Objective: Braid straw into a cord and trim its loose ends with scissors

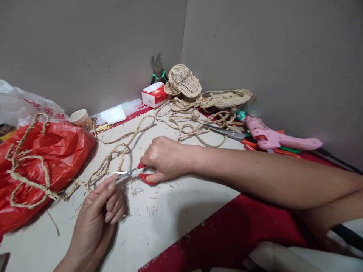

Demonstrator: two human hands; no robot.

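Observation:
My right hand grips a small pair of scissors by its red handles. The pointed silver blades reach left, parted a little, at a braided straw rope. Close under the blades, my left hand is closed, thumb and forefinger pinched on the rope's end. From there the rope runs up and back in loose loops across the white board. A further tangled length of rope lies over a red plastic bag at the left.
Along the back stand a paper cup, glue sticks, a red-and-white box, pruning shears and woven straw pieces. Larger scissors and a pink glue gun lie right. The red bag sits left. Grey walls close the corner.

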